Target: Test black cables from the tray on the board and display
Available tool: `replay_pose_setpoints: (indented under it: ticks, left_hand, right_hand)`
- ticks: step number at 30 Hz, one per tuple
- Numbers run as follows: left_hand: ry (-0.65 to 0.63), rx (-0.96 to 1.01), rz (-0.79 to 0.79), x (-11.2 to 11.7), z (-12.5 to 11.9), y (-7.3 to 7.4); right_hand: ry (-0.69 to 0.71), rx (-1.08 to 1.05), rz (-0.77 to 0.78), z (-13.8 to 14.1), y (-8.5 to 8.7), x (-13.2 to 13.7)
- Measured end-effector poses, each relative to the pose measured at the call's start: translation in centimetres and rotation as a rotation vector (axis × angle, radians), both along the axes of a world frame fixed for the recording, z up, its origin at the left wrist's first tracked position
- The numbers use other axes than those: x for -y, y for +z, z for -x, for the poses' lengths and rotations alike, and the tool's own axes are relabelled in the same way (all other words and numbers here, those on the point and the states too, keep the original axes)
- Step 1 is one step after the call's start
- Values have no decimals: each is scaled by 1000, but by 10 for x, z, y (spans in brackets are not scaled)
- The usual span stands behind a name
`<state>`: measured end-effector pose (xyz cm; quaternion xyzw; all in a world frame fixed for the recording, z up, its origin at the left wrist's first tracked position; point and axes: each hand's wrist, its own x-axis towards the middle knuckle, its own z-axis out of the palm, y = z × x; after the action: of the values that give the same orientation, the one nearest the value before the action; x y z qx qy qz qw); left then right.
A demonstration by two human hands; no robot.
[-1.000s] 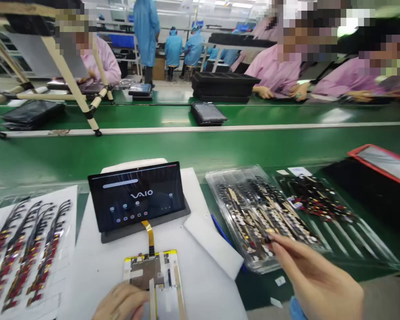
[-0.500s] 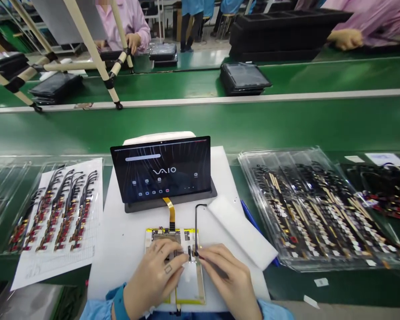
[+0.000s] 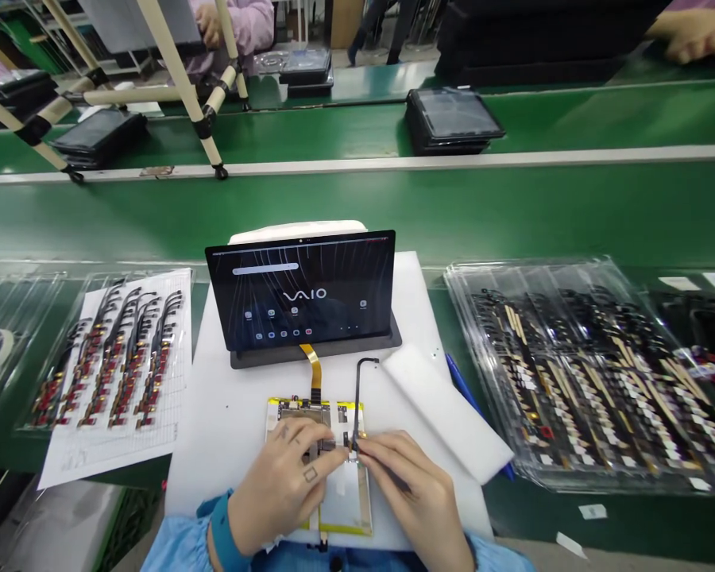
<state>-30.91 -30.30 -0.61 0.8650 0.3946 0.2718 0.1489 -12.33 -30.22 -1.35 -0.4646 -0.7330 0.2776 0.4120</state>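
A circuit board with a yellow edge [image 3: 345, 508] lies on a white mat [image 3: 238, 429] in front of me. My left hand [image 3: 286, 485] rests on the board, fingers pressed down by its connector area. My right hand [image 3: 411, 500] pinches the lower end of a thin black flex cable [image 3: 358, 393] at the board's top edge. The cable runs up and bends right at its top. An orange ribbon [image 3: 314, 369] joins the board to a lit tablet [image 3: 301, 290] that stands on a grey base.
A clear tray of flex cables [image 3: 584, 373] lies to the right, a white foam block [image 3: 446, 409] beside the board. More cables [image 3: 119, 353] lie on a printed sheet at left. A green conveyor [image 3: 512, 214] with tablets runs behind; other people work beyond it.
A second ago my right hand was at the right tray with a cable; it then came to the board. Since half a second ago both hands have barely shifted; the view tilted down.
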Motion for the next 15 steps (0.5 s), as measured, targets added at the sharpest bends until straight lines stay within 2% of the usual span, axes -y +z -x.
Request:
replay_pose_setpoints:
  ticks: [6, 15]
  left_hand:
    - [11, -62, -80, 0, -3, 0]
    - [22, -33, -91, 1, -2, -2]
  right_hand:
    - [11, 16, -6, 0, -2, 2]
    - [28, 37, -32, -2, -4, 0]
